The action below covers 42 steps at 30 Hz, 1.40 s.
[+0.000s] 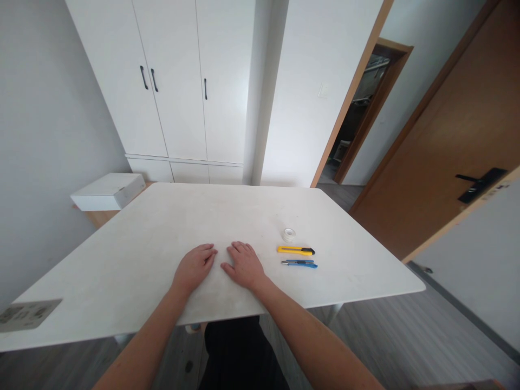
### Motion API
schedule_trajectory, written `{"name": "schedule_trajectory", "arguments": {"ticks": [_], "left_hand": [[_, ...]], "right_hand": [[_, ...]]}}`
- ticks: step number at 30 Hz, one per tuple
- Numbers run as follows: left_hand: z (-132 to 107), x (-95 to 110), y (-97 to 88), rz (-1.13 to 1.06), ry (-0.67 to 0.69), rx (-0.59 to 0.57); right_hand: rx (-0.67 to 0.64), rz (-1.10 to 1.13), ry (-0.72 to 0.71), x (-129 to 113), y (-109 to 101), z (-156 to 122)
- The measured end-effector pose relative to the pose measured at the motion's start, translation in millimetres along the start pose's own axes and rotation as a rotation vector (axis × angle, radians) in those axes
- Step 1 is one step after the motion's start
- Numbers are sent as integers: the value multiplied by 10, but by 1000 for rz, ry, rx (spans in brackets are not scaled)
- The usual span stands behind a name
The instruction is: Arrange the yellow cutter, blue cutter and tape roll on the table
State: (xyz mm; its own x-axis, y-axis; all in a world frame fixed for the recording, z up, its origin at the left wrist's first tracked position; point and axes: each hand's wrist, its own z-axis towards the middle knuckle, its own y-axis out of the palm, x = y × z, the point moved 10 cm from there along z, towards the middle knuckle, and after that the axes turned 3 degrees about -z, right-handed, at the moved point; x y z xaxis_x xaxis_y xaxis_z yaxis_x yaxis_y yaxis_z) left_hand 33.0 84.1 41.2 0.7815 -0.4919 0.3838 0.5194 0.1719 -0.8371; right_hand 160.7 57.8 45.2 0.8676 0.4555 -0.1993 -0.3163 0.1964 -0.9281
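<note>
My left hand (195, 266) rests on the white table (174, 211), its fingers loosely bent and holding nothing. A small gap to its right, my right hand (245, 265) lies palm down with the thumb spread from the fingers. Right of that hand is a blue utility knife (299, 263), lying sideways with its metal tip toward the hand. A yellow utility knife (296, 250) with a black end lies just behind it, roughly parallel. Behind both knives sits a small white roll of tape (288, 234). Neither hand touches these things.
A grey printed sheet or label (30, 315) lies at the table's front left corner. Beyond the left edge stands a white box (109, 190) on a wooden surface. White cabinets (174, 81) rise behind the table, and a brown door (442, 124) is at the right.
</note>
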Motion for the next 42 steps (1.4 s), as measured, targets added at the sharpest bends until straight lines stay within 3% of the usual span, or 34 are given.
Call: {"name": "schedule_trajectory", "arguments": {"ticks": [23, 28, 31, 34, 36, 39, 42], "left_hand": [[0, -30, 20, 12, -1, -5], [-1, -28, 17, 32, 4, -9], [0, -31, 16, 40, 3, -7], [3, -31, 14, 33, 0, -6], [7, -34, 16, 31, -5, -8], [10, -44, 18, 36, -15, -13], [10, -44, 20, 45, -14, -19]], "right_hand": [[-24, 30, 15, -6, 11, 2], [-105, 150, -58, 37, -57, -126], [-97, 237, -34, 314, -339, -327], [-10, 195, 119, 861, -757, -584], [-25, 108, 200, 1204, -929, -756], [-140, -24, 265, 1554, -960, -958], [-229, -79, 271, 1669, -881, -1051]]}}
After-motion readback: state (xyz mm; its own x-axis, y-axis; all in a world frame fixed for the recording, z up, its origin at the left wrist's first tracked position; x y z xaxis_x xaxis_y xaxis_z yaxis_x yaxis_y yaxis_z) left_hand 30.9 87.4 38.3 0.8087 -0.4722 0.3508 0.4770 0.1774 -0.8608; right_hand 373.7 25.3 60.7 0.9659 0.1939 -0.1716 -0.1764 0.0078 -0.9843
